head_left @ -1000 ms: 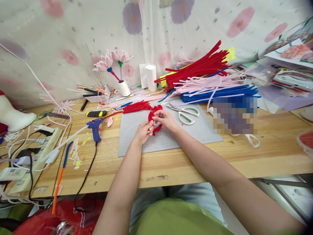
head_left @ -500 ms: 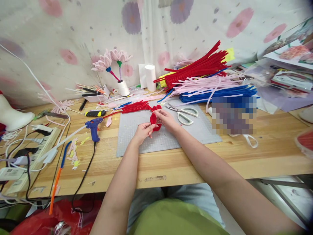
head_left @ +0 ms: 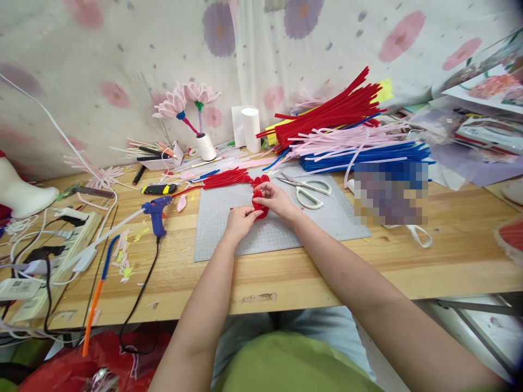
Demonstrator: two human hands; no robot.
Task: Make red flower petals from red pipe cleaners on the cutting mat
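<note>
Both hands pinch a red pipe-cleaner piece with rounded loops (head_left: 261, 211) over the grey cutting mat (head_left: 216, 234). My left hand (head_left: 240, 222) is closed on its lower left side, thumb and forefinger together. My right hand (head_left: 274, 199) grips the upper right side with bent fingers, which cover part of the piece. Just behind the fingers, more red loops (head_left: 261, 179) lie on the mat. To their left rests a bundle of red pipe cleaners (head_left: 226, 178). White-handled scissors (head_left: 309, 197) lie slightly spread to the right of my right hand.
A blue glue gun (head_left: 156, 215) and a utility knife (head_left: 159, 189) lie left of the mat. Red pipe cleaners (head_left: 327, 117), pink ones (head_left: 347, 141) and blue ones (head_left: 363, 158) are piled behind. Pink flowers (head_left: 188, 100) stand in a white spool (head_left: 206, 147). A power strip (head_left: 61, 267) sits far left.
The red loops between my hands have turned and look more bunched together. My left hand has rolled over slightly, its back now facing up more, and both hands keep their hold.
</note>
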